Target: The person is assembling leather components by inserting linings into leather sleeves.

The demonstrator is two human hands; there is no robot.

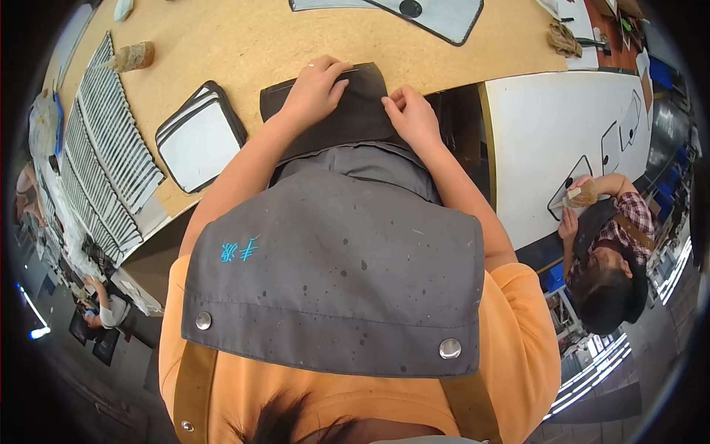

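Note:
A black flat panel (362, 107), of leather or cloth, lies at the table's near edge, partly over my lap. Across its upper part rests my left hand (316, 90), fingers bent over the far edge and thumb apart from them. A thin pale line shows along that edge beside the left fingertips. At the panel's right side, my right hand (413, 118) pinches the border between thumb and fingers. The underside of the panel is hidden.
Left on the tan table (244, 44) are stacked white panels with black borders (198, 144), striped strips (111, 126) and a glue jar (134, 56). More panels (436, 15) lie at the far edge. A co-worker (610, 251) handles a jar at the white table (532, 148) on the right.

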